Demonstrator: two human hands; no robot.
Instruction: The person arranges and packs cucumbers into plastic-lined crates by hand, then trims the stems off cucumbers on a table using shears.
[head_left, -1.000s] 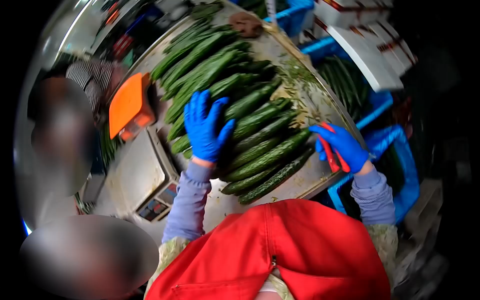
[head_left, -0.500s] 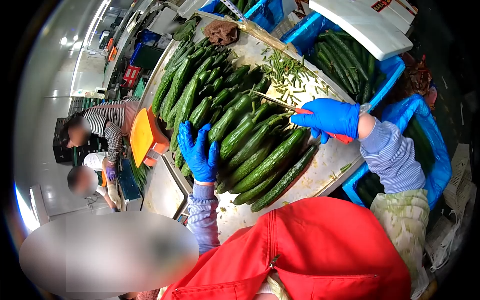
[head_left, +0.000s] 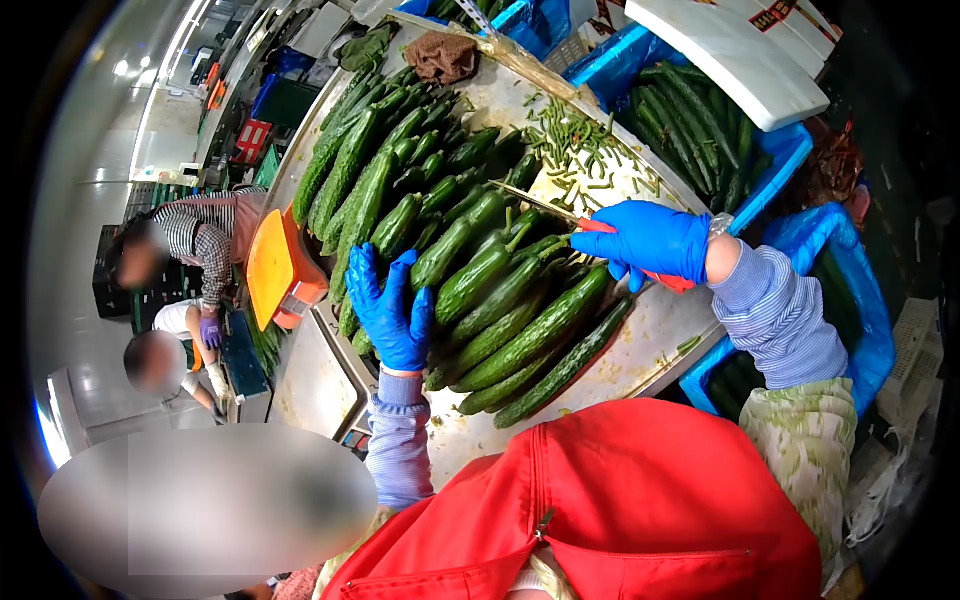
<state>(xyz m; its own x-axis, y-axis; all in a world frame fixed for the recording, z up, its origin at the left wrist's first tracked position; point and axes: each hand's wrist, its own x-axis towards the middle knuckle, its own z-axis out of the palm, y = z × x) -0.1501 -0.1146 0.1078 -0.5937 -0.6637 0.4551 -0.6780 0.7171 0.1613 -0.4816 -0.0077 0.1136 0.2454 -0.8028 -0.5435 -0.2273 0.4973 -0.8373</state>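
Many green cucumbers (head_left: 505, 295) lie side by side in a heap on the metal table (head_left: 655, 330). My left hand (head_left: 392, 312), in a blue glove, rests on the near left edge of the heap with its fingers spread. In my right hand (head_left: 655, 243), also gloved in blue, is a tool with a red handle and a long thin metal blade (head_left: 535, 203); its fingers are wrapped round the handle. The blade reaches left over the stem ends of the cucumbers. Cut stem pieces (head_left: 585, 150) are scattered beyond the blade.
Blue-lined crates of cucumbers (head_left: 690, 125) stand at the right, beside a white foam lid (head_left: 735, 60). A brown cloth (head_left: 441, 57) lies at the table's far end. An orange scale (head_left: 272, 270) is at the left, with co-workers (head_left: 205, 240) behind it.
The view has shifted slightly. My right hand and the blade have moved a little to the left; my left hand stays on the cucumbers.
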